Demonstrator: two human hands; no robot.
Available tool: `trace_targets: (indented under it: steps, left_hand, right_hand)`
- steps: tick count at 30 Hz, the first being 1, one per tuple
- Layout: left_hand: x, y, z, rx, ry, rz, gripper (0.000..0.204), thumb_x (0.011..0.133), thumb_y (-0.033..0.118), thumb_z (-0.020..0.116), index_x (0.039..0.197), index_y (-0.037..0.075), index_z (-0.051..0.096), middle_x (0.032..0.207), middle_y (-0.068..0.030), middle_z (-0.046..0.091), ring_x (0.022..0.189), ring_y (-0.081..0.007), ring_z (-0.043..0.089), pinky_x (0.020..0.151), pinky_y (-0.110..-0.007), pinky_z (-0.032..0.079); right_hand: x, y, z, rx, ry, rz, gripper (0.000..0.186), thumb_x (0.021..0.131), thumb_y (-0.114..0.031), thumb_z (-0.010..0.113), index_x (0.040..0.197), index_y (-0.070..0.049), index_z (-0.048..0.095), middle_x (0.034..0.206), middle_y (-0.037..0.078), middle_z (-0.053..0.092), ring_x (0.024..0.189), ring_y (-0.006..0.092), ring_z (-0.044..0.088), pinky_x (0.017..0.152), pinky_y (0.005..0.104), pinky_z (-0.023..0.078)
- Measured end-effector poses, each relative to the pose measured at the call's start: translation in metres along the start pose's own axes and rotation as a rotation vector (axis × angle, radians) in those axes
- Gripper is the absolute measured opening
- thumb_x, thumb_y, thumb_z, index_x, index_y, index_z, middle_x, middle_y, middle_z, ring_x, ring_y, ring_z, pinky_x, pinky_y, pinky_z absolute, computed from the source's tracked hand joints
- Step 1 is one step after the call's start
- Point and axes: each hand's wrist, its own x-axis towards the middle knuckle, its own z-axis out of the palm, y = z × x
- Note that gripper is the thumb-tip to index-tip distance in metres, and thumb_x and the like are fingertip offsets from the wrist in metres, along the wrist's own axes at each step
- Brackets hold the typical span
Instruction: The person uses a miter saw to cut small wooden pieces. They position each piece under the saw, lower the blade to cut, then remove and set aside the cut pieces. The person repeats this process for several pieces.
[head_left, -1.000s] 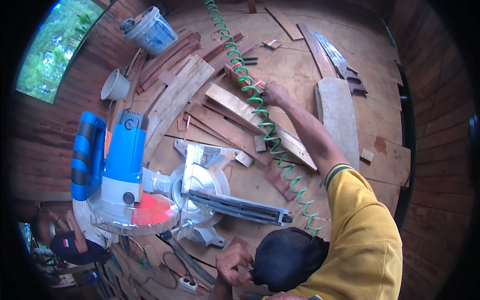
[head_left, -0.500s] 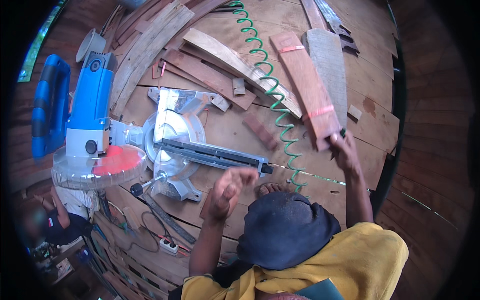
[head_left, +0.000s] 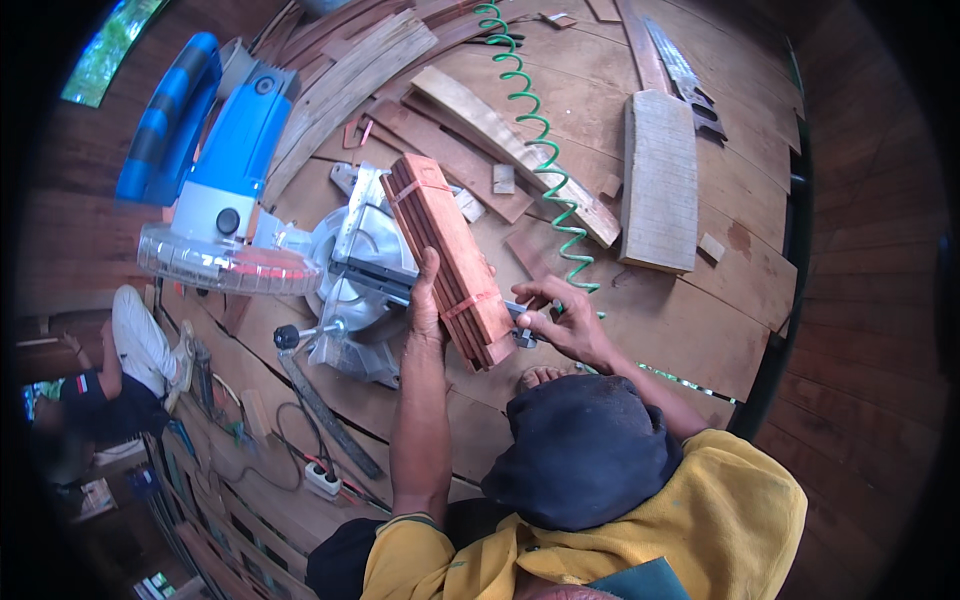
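My left hand [head_left: 425, 300] grips a bundle of reddish-brown wooden slats [head_left: 440, 240] by its left side, thumb along the face. Two thin reddish bands wrap the bundle, which is held tilted over the miter saw's metal base [head_left: 345, 245]. My right hand [head_left: 565, 320] is beside the bundle's near right end, its fingers curled and pinched. A small greyish piece shows at those fingertips; I cannot make out what it is. To the left stands the blue miter saw [head_left: 240, 140] with a clear blade guard [head_left: 220, 262].
A green coiled hose [head_left: 540, 130] crosses the wooden floor. A thick grey board [head_left: 660, 190] and a handsaw [head_left: 685, 80] lie to the right, long planks [head_left: 350, 95] at the back left. A white power strip [head_left: 322, 482] lies near left; another person [head_left: 115, 385] sits beyond it.
The bundle has moved left, off the grey board to above the saw base. My left hand has taken hold of it, and my right hand has come in from the right to its near end.
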Motion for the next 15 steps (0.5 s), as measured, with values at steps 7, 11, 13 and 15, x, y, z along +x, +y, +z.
trace_targets:
  steps: [7, 11, 13, 15]
  left_hand:
    - [-0.045, -0.004, 0.012, 0.322, 0.012, 0.087, 0.065, 0.091, 0.041, 0.079, 0.137, 0.0, 0.056, 0.117, -0.014, 0.069, 0.108, -0.0238, 0.069, 0.093, -0.039, 0.058]
    - [-0.062, -0.014, 0.021, 0.691, -0.029, 0.056, 0.075, 0.084, 0.042, 0.084, 0.138, -0.003, 0.057, 0.123, -0.0162, 0.068, 0.115, -0.0236, 0.065, 0.101, -0.039, 0.051]
    - [-0.069, -0.018, 0.021, 0.824, -0.031, 0.002, 0.086, 0.079, 0.052, 0.087, 0.136, -0.005, 0.057, 0.122, -0.0183, 0.069, 0.114, -0.0277, 0.067, 0.1, -0.04, 0.052]
    - [-0.081, -0.02, 0.02, 0.877, -0.03, -0.089, 0.085, 0.08, 0.054, 0.085, 0.135, -0.005, 0.057, 0.121, -0.0193, 0.07, 0.112, -0.0283, 0.068, 0.098, -0.04, 0.053]
  right_hand:
    - [0.046, 0.005, 0.012, 0.381, -0.048, 0.173, 0.089, 0.084, -0.05, 0.084, 0.149, 0.0, 0.05, 0.137, 0.017, 0.063, 0.122, 0.024, 0.062, 0.106, 0.0406, 0.049]
    - [0.037, 0.003, 0.032, 0.669, -0.073, 0.26, 0.087, 0.085, -0.045, 0.084, 0.148, 0.001, 0.046, 0.134, 0.014, 0.062, 0.122, 0.0221, 0.061, 0.106, 0.0383, 0.049]
    - [0.02, 0.003, 0.049, 0.92, 0.065, 0.372, 0.06, 0.091, -0.034, 0.081, 0.136, -0.002, 0.055, 0.119, 0.009, 0.067, 0.109, 0.0168, 0.066, 0.097, 0.0347, 0.054]
    - [0.005, 0.001, 0.058, 1.107, 0.126, 0.505, 0.051, 0.093, -0.032, 0.078, 0.129, -0.002, 0.059, 0.113, 0.007, 0.067, 0.103, 0.015, 0.066, 0.092, 0.0344, 0.055]
